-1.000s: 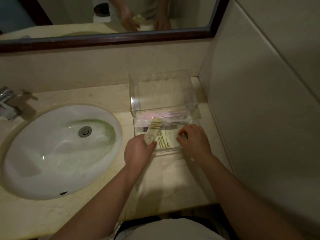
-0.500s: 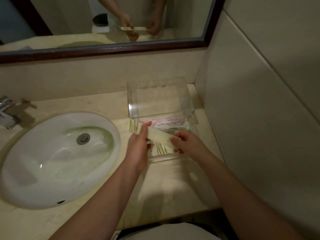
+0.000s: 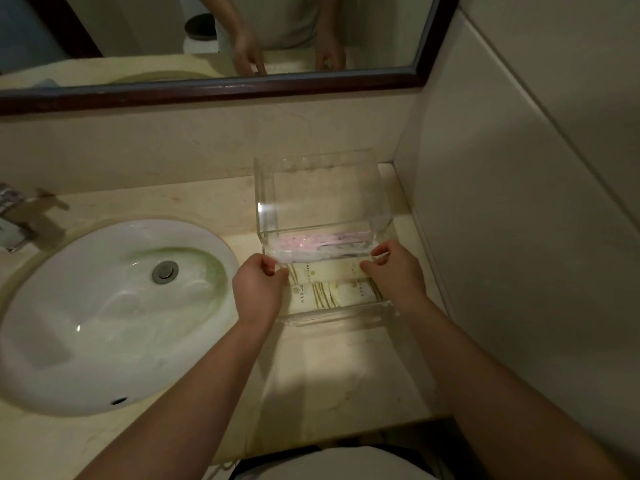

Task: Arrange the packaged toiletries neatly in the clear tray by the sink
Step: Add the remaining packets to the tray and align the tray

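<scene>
The clear tray (image 3: pixel 333 317) stands on the counter to the right of the sink. A pink-and-white plastic packet (image 3: pixel 311 244) lies across its middle. In front of that lies a cream packet with green stripes (image 3: pixel 323 271), and more cream packets (image 3: pixel 332 296) sit along the front wall. My left hand (image 3: pixel 258 292) pinches the cream packet's left end and my right hand (image 3: pixel 394 271) pinches its right end, both reaching inside the tray. The back half of the tray holds nothing.
The white oval sink (image 3: pixel 104 306) fills the left of the counter, with a chrome faucet (image 3: pixel 14 216) at its far left. A tiled wall (image 3: pixel 519 220) runs close along the tray's right side. A dark-framed mirror (image 3: pixel 221 88) hangs above the backsplash.
Both hands have lowered the cream packet, held at its two ends, from above the tray down flat in front of the pink packet.
</scene>
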